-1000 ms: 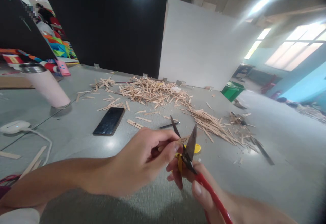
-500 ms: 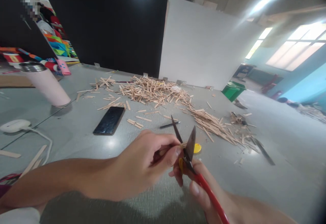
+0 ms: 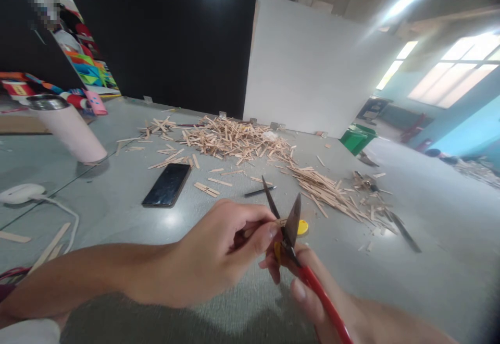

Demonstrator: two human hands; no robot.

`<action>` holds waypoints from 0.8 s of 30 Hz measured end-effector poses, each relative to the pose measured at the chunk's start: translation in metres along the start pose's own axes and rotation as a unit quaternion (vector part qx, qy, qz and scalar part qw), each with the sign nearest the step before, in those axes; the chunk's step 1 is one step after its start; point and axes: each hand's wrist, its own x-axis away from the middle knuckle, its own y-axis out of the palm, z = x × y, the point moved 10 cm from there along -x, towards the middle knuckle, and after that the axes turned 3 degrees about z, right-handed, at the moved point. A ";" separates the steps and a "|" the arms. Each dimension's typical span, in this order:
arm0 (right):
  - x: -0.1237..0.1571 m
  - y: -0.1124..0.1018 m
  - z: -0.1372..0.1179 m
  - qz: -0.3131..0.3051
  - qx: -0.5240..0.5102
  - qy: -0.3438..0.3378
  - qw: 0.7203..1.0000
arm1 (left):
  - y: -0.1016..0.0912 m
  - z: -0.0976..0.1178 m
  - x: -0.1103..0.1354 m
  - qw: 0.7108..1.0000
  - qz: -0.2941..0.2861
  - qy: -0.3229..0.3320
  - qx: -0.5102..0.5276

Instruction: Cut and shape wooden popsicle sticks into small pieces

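Observation:
Between the thumb and fingers of my left hand (image 3: 230,245) is a small wooden stick (image 3: 282,222), mostly hidden by the fingers. Its end lies between the parted blades of a pair of scissors (image 3: 291,229) with red handles. My right hand (image 3: 312,286) is closed round those handles, the blades pointing up and away from me. A yellow piece (image 3: 302,227) shows just behind the blades; whether it is held or lies on the table I cannot tell. Beyond the blade tips a dark pen (image 3: 260,191) lies on the table.
A heap of wooden sticks (image 3: 238,140) and a looser row of sticks (image 3: 328,190) lie ahead. A phone (image 3: 166,185), a pink bottle (image 3: 72,130) and a white cable device (image 3: 21,193) are to the left. A long blade (image 3: 405,232) and a green bin (image 3: 357,139) are to the right.

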 end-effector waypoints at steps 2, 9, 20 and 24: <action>-0.002 0.000 -0.005 0.000 0.004 -0.014 1.000 | -0.001 -0.001 0.000 1.000 0.005 -0.006 0.002; -0.005 0.001 -0.006 0.016 0.001 0.006 1.000 | 0.000 0.003 0.001 0.999 0.003 0.011 -0.037; -0.001 -0.001 0.026 0.048 -0.041 0.076 0.995 | 0.001 0.006 -0.006 0.996 0.004 0.058 -0.061; -0.001 -0.001 0.030 0.061 -0.060 0.080 0.993 | -0.001 0.006 -0.006 0.994 0.016 0.069 -0.079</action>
